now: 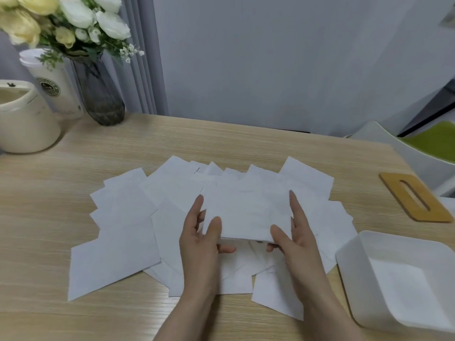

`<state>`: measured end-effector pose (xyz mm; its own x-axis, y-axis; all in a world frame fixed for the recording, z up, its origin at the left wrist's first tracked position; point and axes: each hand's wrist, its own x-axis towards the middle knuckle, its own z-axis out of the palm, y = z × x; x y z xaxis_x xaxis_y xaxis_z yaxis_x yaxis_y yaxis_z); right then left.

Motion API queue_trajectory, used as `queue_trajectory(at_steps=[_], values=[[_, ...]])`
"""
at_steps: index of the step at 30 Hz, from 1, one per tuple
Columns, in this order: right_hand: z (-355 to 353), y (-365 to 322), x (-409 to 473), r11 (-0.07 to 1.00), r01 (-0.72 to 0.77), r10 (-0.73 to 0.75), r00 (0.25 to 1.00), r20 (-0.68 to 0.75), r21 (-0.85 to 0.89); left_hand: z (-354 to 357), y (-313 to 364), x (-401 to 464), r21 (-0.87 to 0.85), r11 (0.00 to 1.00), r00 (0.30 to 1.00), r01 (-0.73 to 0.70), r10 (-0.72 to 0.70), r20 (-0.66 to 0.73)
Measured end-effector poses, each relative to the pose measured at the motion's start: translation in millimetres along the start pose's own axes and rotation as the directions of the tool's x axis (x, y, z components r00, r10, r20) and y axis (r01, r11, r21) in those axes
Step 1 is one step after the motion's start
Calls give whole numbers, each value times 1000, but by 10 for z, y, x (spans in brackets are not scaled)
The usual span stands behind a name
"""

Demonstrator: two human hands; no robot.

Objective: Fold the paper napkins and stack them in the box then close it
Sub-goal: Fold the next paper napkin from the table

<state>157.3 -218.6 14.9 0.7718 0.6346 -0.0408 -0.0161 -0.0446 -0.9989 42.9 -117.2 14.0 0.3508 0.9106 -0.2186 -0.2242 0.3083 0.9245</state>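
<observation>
While most of the white paper napkins (128,217) lie spread in an overlapping fan on the wooden table (49,316), one folded napkin (246,212) is lifted just above the middle of that spread, held between both hands. The left hand (199,244) takes its left edge: the thumb lies on top near the lower left corner, the index finger runs straight up along the edge, and other fingers curl underneath, one tip showing below the near fold. The right hand (293,239) mirrors this on the right edge, thumb on top at the lower right corner, index finger stretched up the side, remaining fingers tucked beneath. The near edge of the held napkin looks doubled over.

Right of the spread, near the table's front corner, stands the open white plastic box (349,257); I cannot tell whether anything lies inside. Beyond the box, further right of the spread, the wooden lid (394,183) with its long slot lies flat. Far left of the napkins stand a dark glass vase (98,94) of white and yellow flowers (76,13), a lidded paper cup (54,80) and a cream container (27,119).
</observation>
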Motion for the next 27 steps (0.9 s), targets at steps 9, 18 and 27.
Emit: queue_trajectory(at_steps=[9,18,27], values=[[-417,-219,-11,987,112,-113,994,-5,-120,152,-13,-124,159,987,948,-16,-35,315],[-1063,-340,-166,958,107,-145,981,-130,-264,635,-148,-332,314,943,900,-108,-42,434],[-1934,-293,-376,917,1,-132,944,-302,-399,1310,-451,-731,360,916,845,-177,-46,533]])
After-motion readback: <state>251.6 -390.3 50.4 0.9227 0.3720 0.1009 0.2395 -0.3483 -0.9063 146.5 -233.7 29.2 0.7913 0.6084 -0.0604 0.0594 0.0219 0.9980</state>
